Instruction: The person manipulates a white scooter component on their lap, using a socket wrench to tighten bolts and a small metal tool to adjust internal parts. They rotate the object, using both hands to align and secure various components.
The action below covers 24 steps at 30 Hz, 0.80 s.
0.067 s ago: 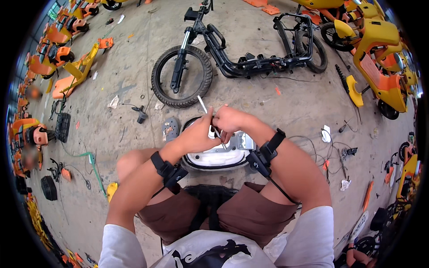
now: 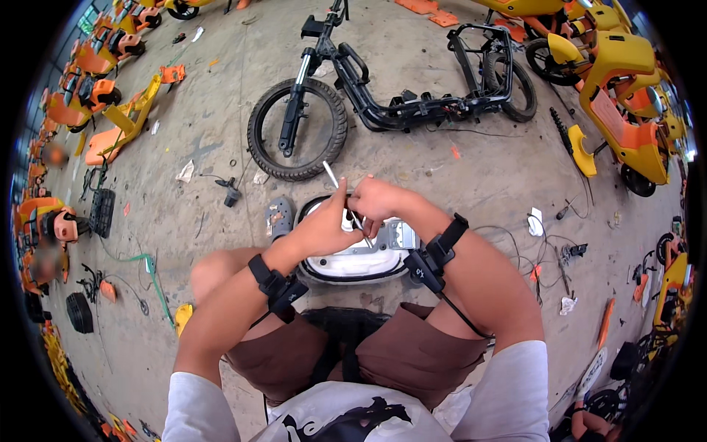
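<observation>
Concrete flr. (image 2: 213, 147) was stained & littered w/ loose parts; we noted yellow-&-orange scooters (image 2: 626, 88) along both sides, plus a stripped black scooter frame (image 2: 412, 114) beyond the work spot. White oval housing (image 2: 342, 265), dark-rimmed, lay on the flr. directly in front of the seated person, its near side facing the knees; a silver metal plate (image 2: 403, 234) sat at its R. end. Grey clog (image 2: 279, 214) showed just beside the housing's L. end.

L. hand (image 2: 328, 219) had its grip closed about a slim pale rod (image 2: 331, 174), which slanted over the housing, upper end pointing away & to the L. R. hand (image 2: 379, 200) met it w/ bent fingers near the rod's lower part; we couldn't tell whether that grip pinched the rod or a small item behind it.

Chg. vs. prev. frame: minimal. View slid a touch; both hands kept approx. the same pose & the rod the same slant. We judged this a steady two-handed hold, w/ no visible progress on the housing in that interval. Rod's contact w/ housing: unconfirmed, as fingers hid the spot.
</observation>
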Available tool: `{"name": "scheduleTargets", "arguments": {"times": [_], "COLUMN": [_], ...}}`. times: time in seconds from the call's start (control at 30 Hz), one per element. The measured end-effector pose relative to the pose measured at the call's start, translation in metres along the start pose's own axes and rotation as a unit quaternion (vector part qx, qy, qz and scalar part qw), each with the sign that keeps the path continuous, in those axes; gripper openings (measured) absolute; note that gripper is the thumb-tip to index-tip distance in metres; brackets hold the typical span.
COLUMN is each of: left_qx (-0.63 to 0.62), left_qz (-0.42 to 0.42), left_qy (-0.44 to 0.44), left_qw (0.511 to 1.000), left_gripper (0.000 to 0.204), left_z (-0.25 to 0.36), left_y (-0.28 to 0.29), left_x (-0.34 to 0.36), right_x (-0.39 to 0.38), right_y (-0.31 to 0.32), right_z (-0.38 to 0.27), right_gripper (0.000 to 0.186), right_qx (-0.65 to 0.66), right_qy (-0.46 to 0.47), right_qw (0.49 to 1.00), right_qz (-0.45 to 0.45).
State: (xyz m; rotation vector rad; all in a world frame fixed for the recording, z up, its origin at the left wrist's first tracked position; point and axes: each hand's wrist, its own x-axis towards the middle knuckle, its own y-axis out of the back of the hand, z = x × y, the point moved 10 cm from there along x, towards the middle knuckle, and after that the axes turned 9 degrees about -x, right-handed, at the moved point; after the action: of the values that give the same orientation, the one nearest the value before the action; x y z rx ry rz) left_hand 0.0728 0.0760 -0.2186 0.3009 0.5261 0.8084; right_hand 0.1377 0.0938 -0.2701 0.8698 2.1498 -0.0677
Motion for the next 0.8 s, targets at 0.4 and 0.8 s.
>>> {"name": "scheduleTargets", "arguments": {"times": [0.4, 0.8], "left_qx": [-0.133, -0.071], "left_qz": [0.126, 0.078], "left_qy": [0.038, 0.030], "left_qw": [0.982, 0.994], "left_gripper": [0.122, 0.061], "left_z": [-0.048, -0.073], "left_y": [-0.006, -0.004], "left_x": [0.004, 0.016], "right_x": [-0.001, -0.007], "right_y": [0.003, 0.023], "right_z": [-0.015, -0.067], "right_gripper": [0.042, 0.080], "right_qx": [-0.121, -0.346], "right_qy": [0.029, 0.077], "right_qw": [0.992, 0.909], "right_qz": [0.030, 0.220]}}
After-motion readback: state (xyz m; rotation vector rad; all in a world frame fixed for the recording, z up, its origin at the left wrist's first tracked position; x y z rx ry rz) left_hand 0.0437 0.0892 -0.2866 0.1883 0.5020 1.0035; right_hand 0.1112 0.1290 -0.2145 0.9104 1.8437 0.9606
